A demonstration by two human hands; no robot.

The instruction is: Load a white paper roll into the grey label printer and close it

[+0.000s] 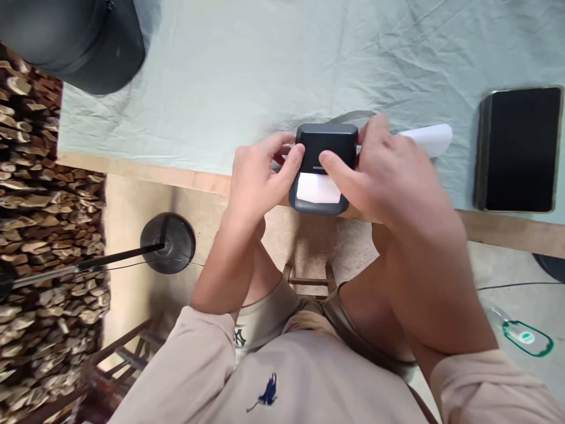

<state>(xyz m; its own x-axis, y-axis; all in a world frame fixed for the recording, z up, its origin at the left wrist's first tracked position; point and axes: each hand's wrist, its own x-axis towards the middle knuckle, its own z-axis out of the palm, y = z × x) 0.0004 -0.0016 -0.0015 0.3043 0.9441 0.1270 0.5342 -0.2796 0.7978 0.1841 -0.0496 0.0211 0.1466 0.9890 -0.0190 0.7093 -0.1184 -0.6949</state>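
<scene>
A small dark grey and black label printer (329, 144) sits between my hands at the table's front edge, its near end jutting past the edge. White paper (318, 188) covers the near part of its top. My left hand (265, 174) grips the left side, thumb on the upper side edge and fingers curled behind. With its thumb lying over the top face, my right hand (392, 165) holds the right side; its other fingers are partly hidden behind the far right corner. A grey strap (353, 115) lies just beyond the printer. Beside my right hand is a white rounded object (430, 139).
A tablet-like device (521, 150) with a dark screen lies at the right on the pale cloth (229, 76). A black rounded container (88, 47) stands at the far left. Below are a stand's round base (168, 242), a wooden stool (309, 281) and stacked firewood (48, 235).
</scene>
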